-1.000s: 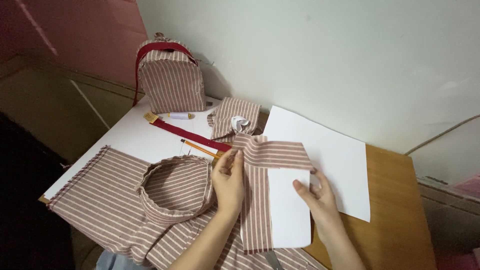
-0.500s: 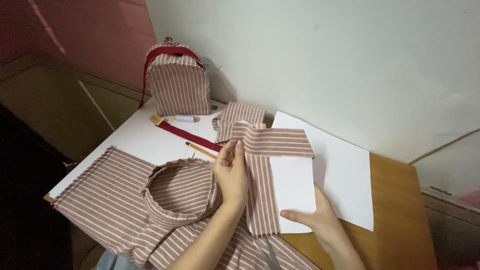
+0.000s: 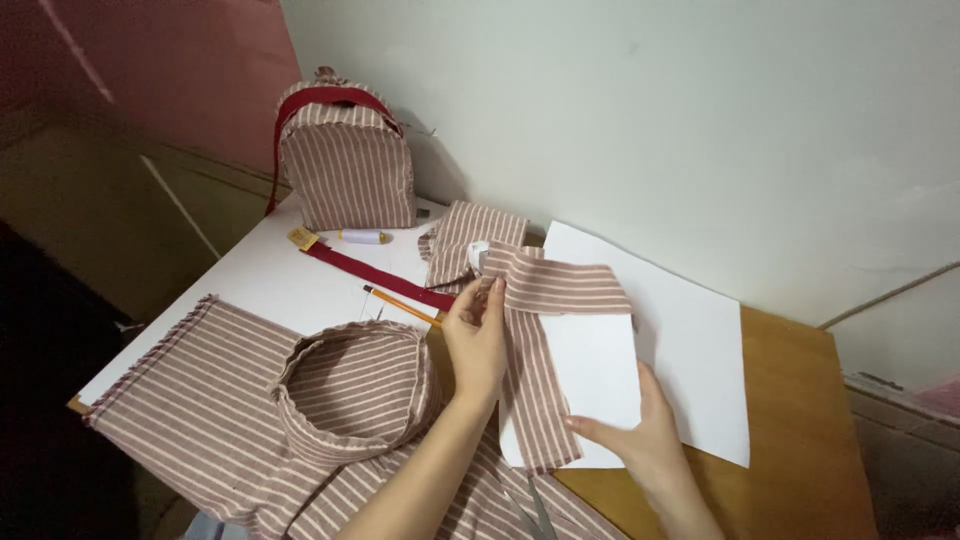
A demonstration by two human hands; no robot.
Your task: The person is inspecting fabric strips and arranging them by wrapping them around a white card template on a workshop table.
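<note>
Landmark: the white paper pattern piece, a small rectangle lying at the middle of the tabletop.
Striped strip: a folded band of pink-and-white striped fabric wraps the pattern piece, across its top edge and down its left edge.
Left hand: the left hand lies flat on the strip at the pattern piece's upper left corner, fingers together and stretched, pressing rather than gripping.
Right hand: the right hand is at the pattern piece's lower edge, thumb on top of the paper; the fingers beneath are hidden, so a pinch on the sheet looks likely.
Large sheet: a bigger white paper sheet lies under and to the right of the pattern piece.
Round band: a striped fabric ring sits left of the pattern piece on a flat striped cloth.
Pencil: a yellow pencil lies just left of the pattern piece's top, beside a red strap.
Small bag: a striped backpack-shaped bag stands well beyond the pattern piece, against the wall.
</note>
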